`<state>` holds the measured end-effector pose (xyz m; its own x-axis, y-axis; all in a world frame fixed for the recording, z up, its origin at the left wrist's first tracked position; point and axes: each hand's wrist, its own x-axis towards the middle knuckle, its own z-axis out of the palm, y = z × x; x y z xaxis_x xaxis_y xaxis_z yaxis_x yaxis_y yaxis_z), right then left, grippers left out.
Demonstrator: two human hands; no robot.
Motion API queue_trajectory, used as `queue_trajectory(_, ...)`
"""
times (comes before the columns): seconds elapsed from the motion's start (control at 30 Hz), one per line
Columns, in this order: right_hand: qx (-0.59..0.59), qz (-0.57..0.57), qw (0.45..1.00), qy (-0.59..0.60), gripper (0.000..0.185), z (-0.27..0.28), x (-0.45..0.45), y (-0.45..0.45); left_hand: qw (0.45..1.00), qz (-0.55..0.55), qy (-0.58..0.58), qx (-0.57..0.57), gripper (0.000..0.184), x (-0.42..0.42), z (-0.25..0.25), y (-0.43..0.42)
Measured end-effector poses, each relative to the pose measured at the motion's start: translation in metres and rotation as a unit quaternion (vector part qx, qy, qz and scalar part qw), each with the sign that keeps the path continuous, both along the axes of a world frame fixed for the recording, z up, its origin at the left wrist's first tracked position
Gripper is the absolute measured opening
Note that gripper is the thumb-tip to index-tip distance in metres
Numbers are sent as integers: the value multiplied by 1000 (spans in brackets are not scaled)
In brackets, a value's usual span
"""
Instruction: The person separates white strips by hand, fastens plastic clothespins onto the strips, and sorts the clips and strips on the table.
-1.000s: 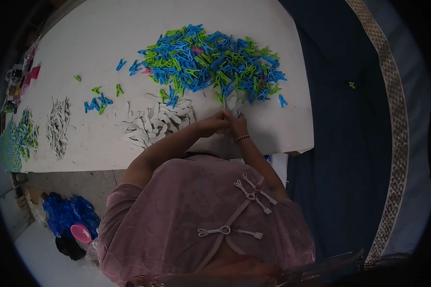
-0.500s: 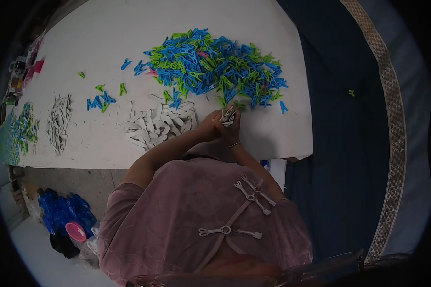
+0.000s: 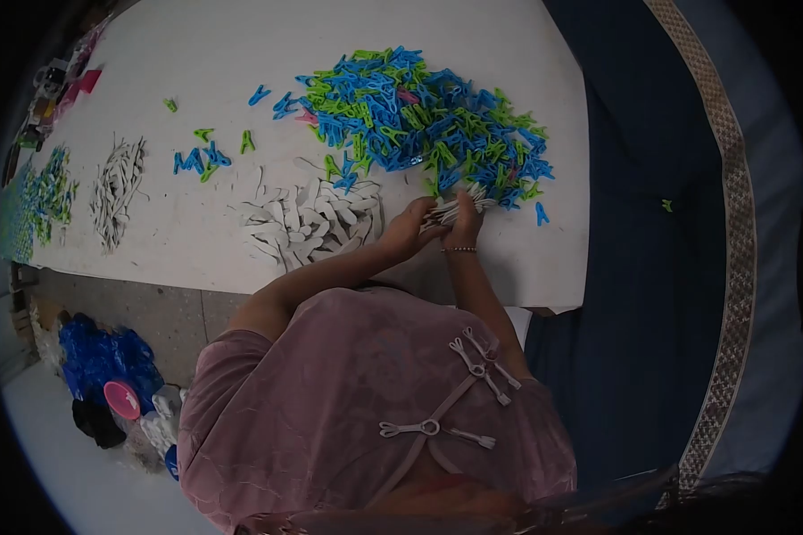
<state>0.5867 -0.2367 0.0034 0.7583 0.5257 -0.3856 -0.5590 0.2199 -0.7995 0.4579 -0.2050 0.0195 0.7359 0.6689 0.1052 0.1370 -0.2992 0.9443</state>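
Both hands close round a bundle of thin whitish strips (image 3: 459,209) over the front part of the table. My left hand (image 3: 409,232) grips its left end, and my right hand (image 3: 463,225), with a beaded bracelet at the wrist, wraps its right side. The strips fan out above the right fingers. Just beyond the hands lies a large heap of blue and green plastic clothes pegs (image 3: 419,111), with a few pink ones. To the left of my left hand spreads a pile of similar whitish strips (image 3: 312,223).
A few loose pegs (image 3: 201,160) lie left of the heap on the white table (image 3: 187,53). Farther left are another strip pile (image 3: 118,192) and more pegs (image 3: 40,201). Dark blue cloth (image 3: 642,294) borders the right edge. Blue bags (image 3: 107,357) and a pink bowl (image 3: 122,399) sit below left.
My hands have moved slightly right, and the bundle has turned from end-on to lying more sideways, its strips now fanned out. The whole view has shifted a little.
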Motion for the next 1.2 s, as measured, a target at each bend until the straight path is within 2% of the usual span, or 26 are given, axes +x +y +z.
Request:
queue_trajectory(0.03,-1,-2,1000,20,17,0,0,1,999,38,2,29,32,-4,0,2)
queue_trajectory(0.17,22,8,1000,6,15,-3,-3,2,995,22,59,82,20,-15,11,14)
queue_trajectory(0.23,20,19,999,28,15,-9,-2,2,974,1,19,227,16,-22,19,17)
queue_trajectory(0.27,22,29,999,30,15,-12,0,1,973,11,23,230,16,-26,20,18)
queue_trajectory(0.37,-20,14,999,49,16,2,5,-2,980,-16,7,199,15,-42,21,16)
queue_trajectory(0.4,-54,12,997,54,17,24,4,-5,992,26,-25,122,14,-45,20,15)
queue_trajectory(0.43,-20,49,996,66,21,0,18,-14,994,72,-59,50,13,-49,20,17)
queue_trajectory(0.47,16,90,993,79,25,-26,31,-21,992,95,-55,67,13,-51,21,19)
queue_trajectory(0.53,103,234,954,155,23,-13,28,-33,964,196,-108,-143,11,-50,26,24)
queue_trajectory(0.57,73,236,955,163,23,4,14,-33,970,190,-87,-123,12,-51,32,26)
queue_trajectory(0.6,43,235,956,168,23,28,-4,-32,975,183,-66,-105,13,-51,36,25)
queue_trajectory(0.67,39,268,952,145,26,63,-36,-27,989,128,-23,75,11,-45,16,22)
queue_trajectory(0.73,62,395,916,12,35,10,-21,-40,996,18,-78,41,10,-40,11,10)
queue_trajectory(0.77,71,401,913,8,35,12,-22,-41,995,23,-80,51,10,-39,10,7)
queue_trajectory(0.83,52,334,930,143,37,18,-30,-45,972,-33,-2,234,16,-42,11,5)
queue_trajectory(0.87,57,336,930,140,37,3,-20,-50,970,-31,-3,241,16,-45,12,7)
queue_trajectory(0.9,38,358,918,164,34,-25,-4,-55,964,-98,25,245,20,-49,15,7)
queue_trajectory(0.93,17,379,906,189,32,-27,1,-55,953,-165,53,248,25,-52,16,6)
queue_trajectory(0.97,18,379,906,186,32,-28,5,-56,953,-165,51,251,25,-54,7,2)
queue_trajectory(1.0,-34,284,958,-23,32,0,-4,-56,952,-195,43,231,28,-55,-12,-3)
queue_trajectory(1.03,-84,171,954,-229,34,21,-9,-55,951,-225,35,210,31,-55,-23,-6)
queue_trajectory(1.07,-84,170,954,-230,34,28,-5,-53,951,-225,34,211,31,-56,-26,-7)
queue_trajectory(1.13,-106,5,905,-411,40,34,6,-53,965,-225,81,104,35,-58,-27,-9)
queue_trajectory(1.17,-109,4,905,-410,40,33,8,-55,965,-227,81,102,35,-58,-28,-11)
queue_trajectory(1.2,-139,5,881,-452,43,29,11,-57,968,-223,79,89,34,-57,-22,-10)
